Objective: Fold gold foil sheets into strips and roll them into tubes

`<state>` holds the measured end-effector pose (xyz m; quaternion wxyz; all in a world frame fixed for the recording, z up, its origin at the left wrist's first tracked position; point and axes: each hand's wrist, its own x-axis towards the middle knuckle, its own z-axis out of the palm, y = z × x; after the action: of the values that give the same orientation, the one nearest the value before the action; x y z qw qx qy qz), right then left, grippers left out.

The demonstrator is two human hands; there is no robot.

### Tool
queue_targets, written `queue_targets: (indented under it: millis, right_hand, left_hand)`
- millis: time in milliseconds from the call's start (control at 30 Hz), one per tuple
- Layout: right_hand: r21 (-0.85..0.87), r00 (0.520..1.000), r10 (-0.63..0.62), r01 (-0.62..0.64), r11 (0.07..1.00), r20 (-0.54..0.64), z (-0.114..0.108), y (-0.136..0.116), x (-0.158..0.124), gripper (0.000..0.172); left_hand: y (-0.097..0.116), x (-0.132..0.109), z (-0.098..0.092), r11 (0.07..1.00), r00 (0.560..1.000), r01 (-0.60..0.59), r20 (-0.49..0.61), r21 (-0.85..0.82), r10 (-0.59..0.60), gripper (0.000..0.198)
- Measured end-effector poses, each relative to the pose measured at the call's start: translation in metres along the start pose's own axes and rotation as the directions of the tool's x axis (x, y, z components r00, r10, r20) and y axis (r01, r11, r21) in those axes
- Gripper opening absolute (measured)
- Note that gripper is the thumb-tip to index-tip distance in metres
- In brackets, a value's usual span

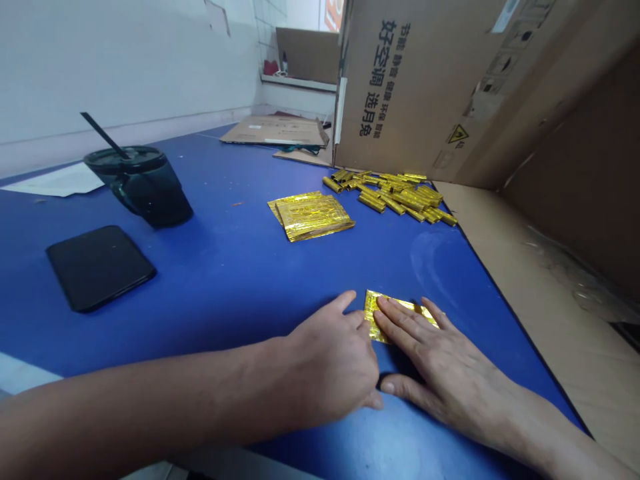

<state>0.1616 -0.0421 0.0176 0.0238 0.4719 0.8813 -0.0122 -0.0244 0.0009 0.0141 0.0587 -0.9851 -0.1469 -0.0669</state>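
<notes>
A gold foil paper (371,313) lies on the blue table, mostly covered by my right hand (430,353). That hand is open, its fingers stretched out and pressing flat on the foil, thumb resting on the table. My left hand (340,363) is at the foil's left edge, its fingers mostly curled under and the little finger sticking out. Whatever those curled fingers hold, if anything, is hidden. Farther back lies a small stack of flat gold foil papers (315,217). Beyond it to the right is a loose pile of rolled gold foil tubes (405,193).
A dark cup with a straw (150,187) stands at the left, near a black flat phone-like object (100,267) and a white paper (60,180). A large cardboard box (420,87) borders the right and back. Flattened cardboard (275,130) lies at the far end.
</notes>
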Motion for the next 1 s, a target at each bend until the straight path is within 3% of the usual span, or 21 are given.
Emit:
queue_targets:
  millis: [300, 600, 800, 900, 1000]
  right_hand:
    - [-0.002, 0.996, 0.029, -0.029, 1.000, -0.085, -0.007, -0.009, -0.004, 0.043]
    - [0.086, 0.973, 0.015, 0.004, 0.996, -0.229, 0.000, 0.007, -0.005, 0.036]
    - [0.107, 0.999, -0.017, 0.022, 0.994, -0.047, 0.001, 0.009, -0.001, 0.059]
    - [0.071, 1.000, 0.014, -0.015, 0.997, 0.017, 0.001, 0.017, -0.005, 0.057]
    - [0.033, 0.998, 0.058, -0.058, 0.998, 0.010, -0.001, 0.025, -0.010, 0.051]
  left_hand:
    - [-0.027, 0.009, 0.003, 0.997, 0.997, 0.076, 0.020, 0.005, -0.077, 0.031]
    - [-0.021, 0.006, 0.006, 0.997, 0.997, 0.057, 0.041, 0.056, -0.059, 0.047]
    - [-0.022, 0.006, 0.008, 0.997, 0.999, 0.045, 0.018, 0.058, -0.046, 0.049]
    - [-0.020, 0.006, 0.007, 0.996, 0.997, 0.069, 0.017, 0.050, -0.070, 0.049]
    - [-0.019, 0.005, 0.006, 0.996, 0.996, 0.079, 0.022, 0.051, -0.081, 0.049]
